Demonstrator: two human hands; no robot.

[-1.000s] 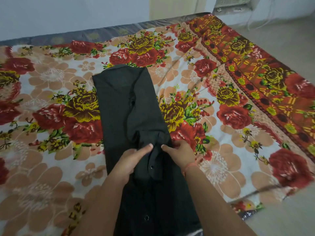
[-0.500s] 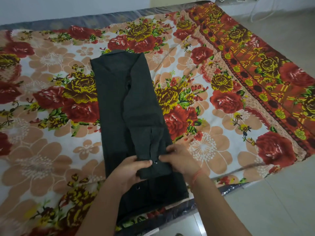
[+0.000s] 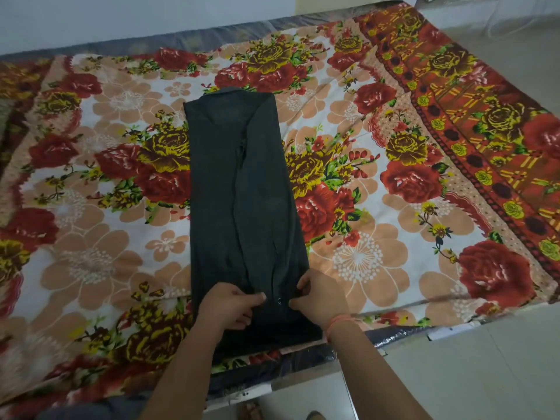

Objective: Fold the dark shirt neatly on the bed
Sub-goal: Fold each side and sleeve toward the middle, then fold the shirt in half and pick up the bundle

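The dark shirt (image 3: 242,207) lies on the bed (image 3: 151,40), on top of the flowered sheet (image 3: 91,268). It forms one long narrow strip running from the near edge of the mattress toward the far side. Its collar end (image 3: 233,92) points away from the person, and its lower end reaches the near edge of the bed, close above the tiled floor (image 3: 454,374). Both sides look turned in over the middle, and a lengthwise line, perhaps a sleeve edge, runs down the strip. The narrowing folds therefore appear done and fairly even, apart from a few soft ridges in the cloth.

Both grips work at the near end. The left grip (image 3: 230,304) is curled, with its thumb toward the centre, and grasps a bunch of the fabric. Just across from it, the right grip (image 3: 321,298) pinches the fabric between thumb and fingers; an orange thread (image 3: 341,321) circles that wrist. A small button (image 3: 279,301) shows in the gap between them.

The task seems a little past halfway. The crosswise folding is probably what remains: bringing the lower end up toward the collar, once or twice, to make a compact packet, and then smoothing it. The hands cover the layers beneath them, so it cannot be told whether those lie flat.
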